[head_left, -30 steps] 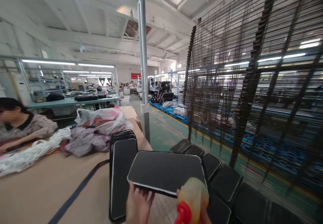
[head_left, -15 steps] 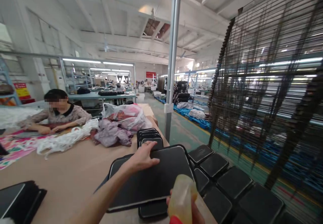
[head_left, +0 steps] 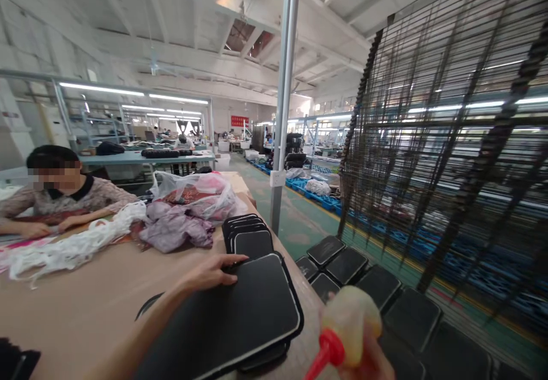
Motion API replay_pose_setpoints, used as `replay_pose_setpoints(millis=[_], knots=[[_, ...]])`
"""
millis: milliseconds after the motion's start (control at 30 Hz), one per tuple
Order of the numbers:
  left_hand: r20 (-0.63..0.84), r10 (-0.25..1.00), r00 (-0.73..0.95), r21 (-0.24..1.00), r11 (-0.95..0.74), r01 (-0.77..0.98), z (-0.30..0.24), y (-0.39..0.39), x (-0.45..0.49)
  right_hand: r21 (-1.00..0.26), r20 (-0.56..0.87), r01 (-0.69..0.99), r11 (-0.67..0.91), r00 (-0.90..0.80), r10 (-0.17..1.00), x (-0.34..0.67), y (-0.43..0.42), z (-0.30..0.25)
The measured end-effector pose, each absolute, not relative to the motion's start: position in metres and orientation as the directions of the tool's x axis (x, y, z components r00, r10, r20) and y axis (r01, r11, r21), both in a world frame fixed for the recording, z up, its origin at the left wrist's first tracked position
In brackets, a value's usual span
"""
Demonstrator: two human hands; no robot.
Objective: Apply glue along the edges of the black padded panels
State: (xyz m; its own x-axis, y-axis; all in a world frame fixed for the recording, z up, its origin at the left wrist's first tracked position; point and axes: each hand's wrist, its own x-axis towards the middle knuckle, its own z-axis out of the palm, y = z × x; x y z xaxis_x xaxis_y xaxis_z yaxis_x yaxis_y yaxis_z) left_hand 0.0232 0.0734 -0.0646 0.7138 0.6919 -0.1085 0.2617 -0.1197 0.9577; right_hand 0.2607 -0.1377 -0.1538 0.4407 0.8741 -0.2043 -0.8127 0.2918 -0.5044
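From afar, I hold my left hand (head_left: 209,274), fingers outstretched, at the far edge of the black panel (head_left: 257,300), near the table's (head_left: 94,300) right edge; my right hand (head_left: 371,362) grips a red-nozzled squeeze bottle (head_left: 353,320), green aisle floor (head_left: 295,226) beyond.

The front panel (head_left: 261,306) lies over the counter (head_left: 98,294), under my left fingers (head_left: 231,259), seemingly atop a lower panel (head_left: 266,357). The panel stack (head_left: 252,244) stands behind it. The bottle (head_left: 353,318) is right, in my right fingers (head_left: 331,296). Cloth (head_left: 177,230) lies left of the stack.
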Motion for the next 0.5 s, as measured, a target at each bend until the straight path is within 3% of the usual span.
replay_pose_setpoints(millis=[67,167,300,500], knots=[[-0.155,0.609,0.778,0.953,-0.115,0.28,-0.064,0.067,0.013,-0.551,-0.172,-0.731,0.402,0.571,0.803,0.275,-0.135,-0.132],[-0.183,0.549,0.816,0.938,-0.15,0.311,-0.054,0.056,0.004,-0.659,0.012,-0.504,0.559,0.736,0.677,0.285,-0.124,-0.1],[-0.222,0.469,0.855,0.926,-0.174,0.336,-0.035,0.043,-0.004,-0.755,0.202,-0.309,0.578,0.729,0.654,0.283,-0.117,-0.084],[-0.237,0.414,0.879,0.917,-0.203,0.343,-0.021,0.035,-0.014,-0.794,0.274,-0.241,0.558,0.679,0.681,0.274,-0.119,-0.083]])
